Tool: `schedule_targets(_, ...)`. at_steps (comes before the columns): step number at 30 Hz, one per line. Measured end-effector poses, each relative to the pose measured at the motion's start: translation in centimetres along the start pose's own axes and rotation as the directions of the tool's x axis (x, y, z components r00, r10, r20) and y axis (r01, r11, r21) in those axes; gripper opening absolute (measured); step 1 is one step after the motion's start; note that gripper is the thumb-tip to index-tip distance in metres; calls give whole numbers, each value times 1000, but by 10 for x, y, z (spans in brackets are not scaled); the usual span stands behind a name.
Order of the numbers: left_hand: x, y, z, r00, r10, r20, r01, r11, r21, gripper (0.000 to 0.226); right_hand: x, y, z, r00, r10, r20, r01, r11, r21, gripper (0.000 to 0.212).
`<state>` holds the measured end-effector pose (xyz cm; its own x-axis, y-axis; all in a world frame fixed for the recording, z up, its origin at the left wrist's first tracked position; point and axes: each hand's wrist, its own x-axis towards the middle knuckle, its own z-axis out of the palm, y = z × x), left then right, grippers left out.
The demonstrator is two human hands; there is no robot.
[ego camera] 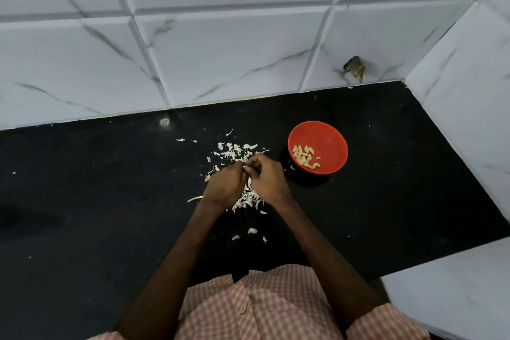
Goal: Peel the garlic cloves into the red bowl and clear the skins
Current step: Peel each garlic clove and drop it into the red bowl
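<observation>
My left hand [225,185] and my right hand [269,178] meet over the black counter, fingertips together. Between them they pinch a small garlic clove [244,167], of which only a pale tip shows. A heap of white garlic skins [237,153] lies scattered just beyond and under the hands. To the right stands the red bowl [328,132], holding several peeled cloves [305,157] on its near left side. The bowl sits about a hand's width right of my right hand.
The black counter [110,201] ends at a white marble-tiled wall [220,50] behind and a side wall [469,119] on the right. A few stray skins [251,231] lie nearer my body. A chipped hole [355,67] marks the back wall.
</observation>
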<state>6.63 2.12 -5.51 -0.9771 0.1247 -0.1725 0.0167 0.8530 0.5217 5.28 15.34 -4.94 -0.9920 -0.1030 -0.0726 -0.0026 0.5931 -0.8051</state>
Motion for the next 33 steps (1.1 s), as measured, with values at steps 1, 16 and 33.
schedule_targets(1, 0, 1, 0, 1000, 1, -16, -1, 1000, -1, 25, 1, -2, -2, 1000, -10, 20, 12, 997, -79, 9)
schedule_targets(16, -5, 2, 5, 998, -23, 50, 31, 986, -163, 27, 0, -26, -17, 949, 32, 314, 150, 829, -539, 20)
schedule_targets(33, -6, 3, 1, 997, 69, 44, -67, 996, -60, 26, 13, -11, -31, 912, 197, 361, -53, 927, -371, 27)
